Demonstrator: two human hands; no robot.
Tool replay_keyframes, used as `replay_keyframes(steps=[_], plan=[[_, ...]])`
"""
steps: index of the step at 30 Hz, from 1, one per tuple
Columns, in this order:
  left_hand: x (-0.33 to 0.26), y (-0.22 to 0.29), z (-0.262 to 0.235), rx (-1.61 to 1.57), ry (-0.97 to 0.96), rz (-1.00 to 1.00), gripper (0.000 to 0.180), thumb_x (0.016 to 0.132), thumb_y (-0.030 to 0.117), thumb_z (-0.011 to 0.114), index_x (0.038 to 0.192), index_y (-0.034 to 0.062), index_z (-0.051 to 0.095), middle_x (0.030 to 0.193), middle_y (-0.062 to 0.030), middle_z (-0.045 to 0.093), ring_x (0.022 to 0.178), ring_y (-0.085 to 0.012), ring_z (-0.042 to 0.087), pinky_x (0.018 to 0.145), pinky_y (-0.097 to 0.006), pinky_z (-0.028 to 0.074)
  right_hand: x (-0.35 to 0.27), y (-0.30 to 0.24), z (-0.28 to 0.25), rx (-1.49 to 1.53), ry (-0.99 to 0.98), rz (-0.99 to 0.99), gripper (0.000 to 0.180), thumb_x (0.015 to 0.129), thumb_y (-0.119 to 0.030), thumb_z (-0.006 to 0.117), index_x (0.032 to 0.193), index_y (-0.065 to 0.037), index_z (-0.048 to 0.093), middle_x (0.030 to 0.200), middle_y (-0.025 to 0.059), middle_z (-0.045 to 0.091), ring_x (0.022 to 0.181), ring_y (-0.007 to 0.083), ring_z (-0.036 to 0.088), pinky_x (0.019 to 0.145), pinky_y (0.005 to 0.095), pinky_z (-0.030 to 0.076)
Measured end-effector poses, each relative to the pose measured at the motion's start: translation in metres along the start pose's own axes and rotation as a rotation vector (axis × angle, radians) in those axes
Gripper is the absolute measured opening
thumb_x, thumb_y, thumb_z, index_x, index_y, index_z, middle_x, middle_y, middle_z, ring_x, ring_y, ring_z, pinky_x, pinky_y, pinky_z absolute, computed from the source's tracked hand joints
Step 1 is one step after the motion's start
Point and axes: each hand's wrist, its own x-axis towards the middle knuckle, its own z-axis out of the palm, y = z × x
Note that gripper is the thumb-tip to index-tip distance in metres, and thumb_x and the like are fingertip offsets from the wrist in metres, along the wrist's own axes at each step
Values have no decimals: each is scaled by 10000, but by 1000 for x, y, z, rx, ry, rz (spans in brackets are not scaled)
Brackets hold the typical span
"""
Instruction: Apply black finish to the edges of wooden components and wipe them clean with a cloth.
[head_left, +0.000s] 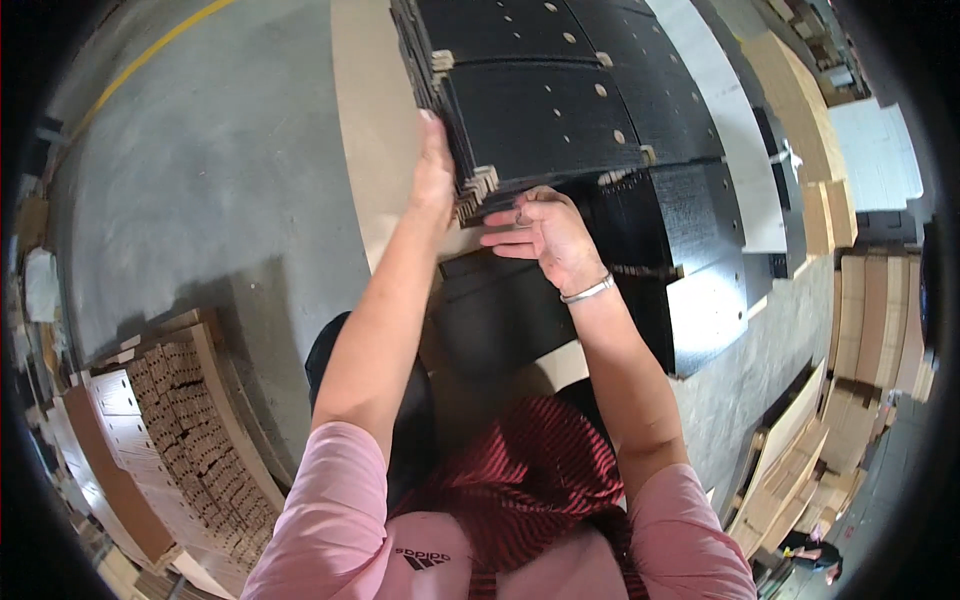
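Stacks of black drilled panels [540,115] lie in front of me, their pale notched corners showing at the edges. My left hand [433,170] rests with straight fingers along the left side of the nearest stack. At the near edge, just right of that stack's notched corner, is my right hand [545,238]. Its palm is turned partly up and some fingers stretch to the left; whether they touch the panels I cannot tell. A lower black panel [500,310] lies beneath, close to my legs.
A tan board [365,130] extends beneath the stacks on the left. At lower left stands a pile of boards with notched ends [185,420]. Cardboard stacks [875,320] and a white sheet stack [875,155] are on the right. Another person [815,555] is far off at lower right.
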Motion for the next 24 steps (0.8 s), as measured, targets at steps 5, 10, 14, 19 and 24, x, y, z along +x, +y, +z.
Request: replay_keyframes(steps=[5,10,14,19,24], plan=[[-18,11,-39,613,429,-384,504,957,403,571,1268,7,592,1241,-197,632,1166,-282,594,999,-372,446,-57,90,-58,-39,620,-83,191,810,-95,572,990,-33,550,877,78,598,706,228,620,649,348,528],[-57,-5,-35,1812,-58,-515,572,926,494,531,1096,-35,663,1090,-275,669,1072,-389,637,928,-447,487,-108,185,-71,49,752,231,171,812,-112,685,955,-55,611,814,29,582,640,150,546,496,282,387],[-107,-21,-36,1729,-98,-566,666,921,556,508,1141,-62,624,1059,-291,655,1039,-417,628,929,-449,479,-91,216,-61,441,788,353,217,872,-173,685,1058,-80,622,932,18,635,634,156,557,461,300,355],[-171,-47,-24,770,345,-536,445,890,233,694,1188,-77,580,1167,-204,651,1098,-295,629,950,-381,485,-62,194,-60,651,684,282,339,905,-187,654,1218,-84,576,1160,59,633,937,206,621,653,391,510],[-159,-72,-21,87,600,-289,498,881,-31,625,1331,-103,424,1303,-206,541,1166,-289,566,1020,-382,452,-33,178,-64,699,778,223,448,917,-188,636,1327,-56,510,1273,103,603,1109,270,619,813,431,554]])
